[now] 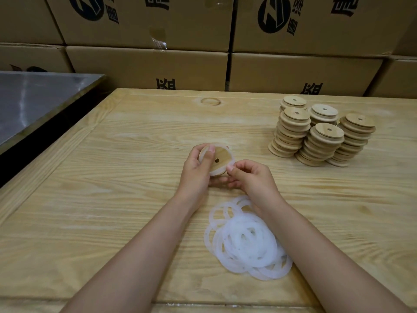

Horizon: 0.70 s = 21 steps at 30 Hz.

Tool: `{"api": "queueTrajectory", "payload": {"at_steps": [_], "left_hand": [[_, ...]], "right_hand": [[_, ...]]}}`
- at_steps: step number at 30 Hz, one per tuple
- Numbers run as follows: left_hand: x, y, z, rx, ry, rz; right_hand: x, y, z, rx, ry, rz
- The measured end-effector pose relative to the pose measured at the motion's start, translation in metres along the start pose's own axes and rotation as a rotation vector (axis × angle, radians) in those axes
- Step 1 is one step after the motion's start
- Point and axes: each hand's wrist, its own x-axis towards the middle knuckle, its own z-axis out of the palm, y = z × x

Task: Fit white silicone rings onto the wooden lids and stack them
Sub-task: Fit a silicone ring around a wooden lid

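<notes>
My left hand (198,164) grips the wooden lid (217,160); my right fingers (232,169) pinch its silicone ring (230,146) at four o'clock.

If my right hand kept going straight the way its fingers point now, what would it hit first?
The right hand points up-left, fingertips already at the ring on the lid held by the left hand. It would likely press into that lid's edge first, though depth is hard to judge.

Pale wooden lids (320,129), translucent white rings (246,242), brown black-printed boxes (149,66)
</notes>
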Motion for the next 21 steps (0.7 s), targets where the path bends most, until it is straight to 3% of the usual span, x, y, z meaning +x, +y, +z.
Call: {"api": "queueTrajectory", "payload": {"at_steps": [7, 16, 21], "left_hand": [[0.001, -0.003, 0.000, 0.065, 0.061, 0.028], [0.007, -0.004, -0.004, -0.081, 0.093, -0.065], [0.005, -0.002, -0.001, -0.063, 0.062, -0.029]], "right_hand": [[0.001, -0.005, -0.003, 0.004, 0.047, 0.019], [0.004, -0.012, -0.003, 0.093, -0.107, 0.046], [0.000, -0.005, 0.001, -0.017, 0.035, -0.028]]}}
